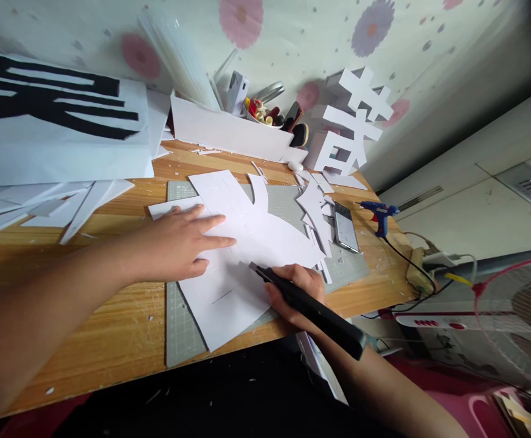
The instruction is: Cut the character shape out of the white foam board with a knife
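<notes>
A large white foam board sheet (pixel 278 243) with curved cut edges lies over a grey-green cutting mat (pixel 180 319). Thin lines and a short dark slit mark its surface. My left hand (pixel 185 240) rests flat on the sheet's left part, fingers spread. In my right hand (pixel 299 289) is a black utility knife (pixel 313 310), gripped along its body. Its front end points up and left, just above or touching the middle of the sheet; I cannot tell which. Curved white offcuts (pixel 313 210) lie right of the sheet, partly over the mat.
A phone (pixel 346 228) and a blue glue gun (pixel 381 216) lie at the right. White three-dimensional character pieces (pixel 342 134) stand at the back right. A white box (pixel 229 128) holds tools. Board scraps (pixel 41 204) and a black-printed sheet (pixel 59 146) occupy the left. A fan (pixel 520 310) stands at the far right.
</notes>
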### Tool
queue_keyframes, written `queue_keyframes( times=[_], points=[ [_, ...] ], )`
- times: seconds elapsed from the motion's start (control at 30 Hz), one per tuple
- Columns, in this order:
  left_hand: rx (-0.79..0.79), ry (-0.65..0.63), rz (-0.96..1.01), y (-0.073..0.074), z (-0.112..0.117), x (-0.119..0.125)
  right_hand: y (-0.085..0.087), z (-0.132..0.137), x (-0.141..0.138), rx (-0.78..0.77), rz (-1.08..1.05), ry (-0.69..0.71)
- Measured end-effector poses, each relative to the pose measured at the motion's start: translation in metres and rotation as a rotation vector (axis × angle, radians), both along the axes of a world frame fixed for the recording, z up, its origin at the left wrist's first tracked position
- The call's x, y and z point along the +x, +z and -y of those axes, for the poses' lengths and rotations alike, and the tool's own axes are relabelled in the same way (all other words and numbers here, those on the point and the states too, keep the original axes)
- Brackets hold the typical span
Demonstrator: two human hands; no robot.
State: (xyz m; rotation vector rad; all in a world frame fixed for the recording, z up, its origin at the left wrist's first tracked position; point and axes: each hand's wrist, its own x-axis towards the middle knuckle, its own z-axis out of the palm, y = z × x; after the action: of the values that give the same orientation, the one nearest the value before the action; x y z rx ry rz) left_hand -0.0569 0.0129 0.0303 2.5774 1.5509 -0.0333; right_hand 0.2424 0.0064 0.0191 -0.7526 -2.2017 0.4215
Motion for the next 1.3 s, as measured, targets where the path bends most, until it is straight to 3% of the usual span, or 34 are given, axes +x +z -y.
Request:
queue_keyframes(
  times=[0.43,0.87,1.3],
  points=[
    [-0.069,0.026,0.0,0.0,-0.002,0.001,0.005,0.0,0.006,0.044,-0.01,0.095],
    [-0.038,-0.01,-0.071,0.001,-0.002,-0.001,0.008,0.003,0.015,0.038,0.0,0.135],
    [-0.069,0.02,-0.035,-0.001,-0.006,-0.003,0.023,0.012,0.027,0.005,0.097,0.135]
  ],
)
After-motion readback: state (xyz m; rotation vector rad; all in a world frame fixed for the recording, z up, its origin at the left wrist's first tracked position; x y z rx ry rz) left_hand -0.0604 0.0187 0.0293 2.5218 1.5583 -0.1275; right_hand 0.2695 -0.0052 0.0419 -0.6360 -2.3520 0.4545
